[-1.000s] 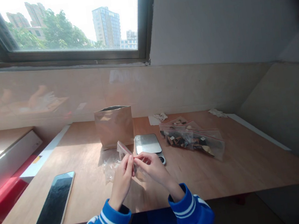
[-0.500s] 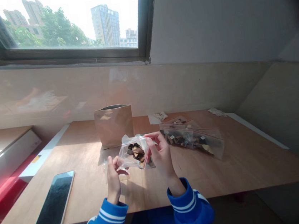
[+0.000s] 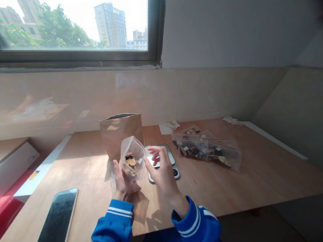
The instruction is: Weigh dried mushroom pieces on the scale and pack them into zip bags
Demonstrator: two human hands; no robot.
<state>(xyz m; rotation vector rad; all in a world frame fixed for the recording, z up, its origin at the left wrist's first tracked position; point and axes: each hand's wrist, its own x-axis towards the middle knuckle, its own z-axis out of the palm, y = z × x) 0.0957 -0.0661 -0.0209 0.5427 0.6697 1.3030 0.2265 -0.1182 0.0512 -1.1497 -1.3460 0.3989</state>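
Observation:
My left hand (image 3: 122, 180) grips the lower part of a small clear zip bag (image 3: 133, 159) with dark and tan pieces inside, held upright above the wooden table (image 3: 244, 185). My right hand (image 3: 160, 169) hovers just right of the bag with fingers spread, holding nothing. Behind the right hand lies a small digital scale (image 3: 170, 162). A brown paper bag (image 3: 122, 131) stands open just beyond the zip bag.
Several filled clear zip bags (image 3: 208, 150) lie in a pile to the right. A phone (image 3: 53, 226) rests at the table's left front with a cable. Crumpled white scraps (image 3: 171, 126) lie near the back wall. A white ledge (image 3: 15, 168) flanks the left.
The zip bag went from being held flat between both hands to upright in the left hand. My right hand has let go and opened. The scale shows again.

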